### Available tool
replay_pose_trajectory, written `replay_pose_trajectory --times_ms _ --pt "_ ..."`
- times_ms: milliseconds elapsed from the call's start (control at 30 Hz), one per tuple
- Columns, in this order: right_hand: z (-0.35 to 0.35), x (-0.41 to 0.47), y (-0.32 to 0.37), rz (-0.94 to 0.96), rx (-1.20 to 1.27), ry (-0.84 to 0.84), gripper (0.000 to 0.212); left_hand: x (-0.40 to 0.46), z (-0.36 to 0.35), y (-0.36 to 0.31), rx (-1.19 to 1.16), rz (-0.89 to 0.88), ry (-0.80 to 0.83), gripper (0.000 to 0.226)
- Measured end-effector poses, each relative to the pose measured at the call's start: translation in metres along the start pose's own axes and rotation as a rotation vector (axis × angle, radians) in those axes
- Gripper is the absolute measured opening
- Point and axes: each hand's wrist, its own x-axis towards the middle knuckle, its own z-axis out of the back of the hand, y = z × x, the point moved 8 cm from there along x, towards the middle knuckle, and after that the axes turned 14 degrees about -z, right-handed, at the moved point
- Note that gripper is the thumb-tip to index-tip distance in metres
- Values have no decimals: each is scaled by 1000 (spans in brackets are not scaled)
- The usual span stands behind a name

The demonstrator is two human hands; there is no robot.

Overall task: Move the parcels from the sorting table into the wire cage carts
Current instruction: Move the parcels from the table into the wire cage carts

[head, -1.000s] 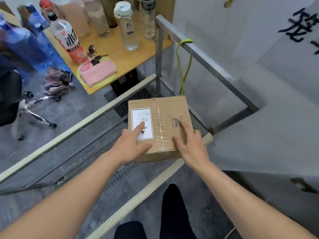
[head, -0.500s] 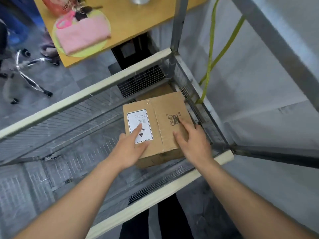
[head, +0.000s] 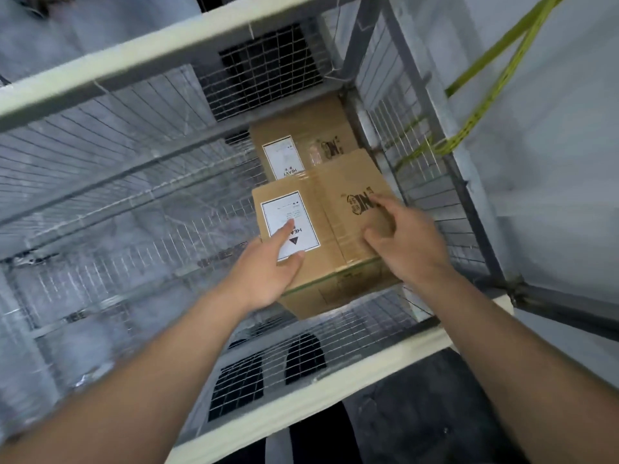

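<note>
Head view was filled by the inside of a wire cage cart (head: 110, 182), seen from above. The fingers (head: 284, 231) of the left hand (head: 268, 272) were spread flat on the white label (head: 289, 226) of a cardboard parcel (head: 335, 209), the thumb pressed near the label's near corner. The right hand (head: 405, 242) was laid on the parcel's right half, its fingers loosely spread over the printed logo and the thumb at the near top edge. The parcel was held between both hands, inside the cart and near its right wall, and appeared not yet set down. A second, matching parcel (head: 301, 145) lay deeper in the cart's far right corner, partly overlapped by the held one.

A slip was judged the main risk: with both palms on top and little seen beneath, a box marked heavy could tip forward or drop onto the lower parcel. Knuckles could also be caught against the wire mesh of the right wall, which stood just beside the right hand. A green strap (head: 475, 105) hung outside that wall and could snag.

The parcel's underside and any finger contact there were hidden. The cart's floor could not be made out clearly through blur, and the small label print was unreadable.
</note>
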Motion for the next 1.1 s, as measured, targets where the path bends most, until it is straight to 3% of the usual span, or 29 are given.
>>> replay_pose_trajectory --times_ms 267,467,600,700,800,900,933,1000,1033,1100 --pt "-29 38 -34 -38 4 139 64 32 -48 16 -88 -29 23 78" --pt "-56 54 -46 -78 -117 352 107 36 -86 28 -208 -22 15 96" --pt "-72 67 -44 -82 -318 326 131 46 -98 37 -216 60 -38 103" --pt "-88 78 -44 -76 -446 306 132 56 -101 45 -213 81 -85 101" --pt "-104 92 -56 -104 -459 295 119 67 -106 52 -200 91 -74 97" --pt "-127 120 -85 -106 -468 325 157 76 -113 58 -186 110 -44 94" --pt "-135 120 -89 -90 -510 385 147 78 -116 60 -184 118 -30 94" --pt "-135 105 -82 -114 -516 465 87 79 -122 62 -187 126 -5 94" --pt "-135 106 -78 -92 -495 457 91 80 -126 63 -197 122 -2 95" --pt "-134 107 -79 -63 -562 472 120 82 -134 62 -223 119 11 96"
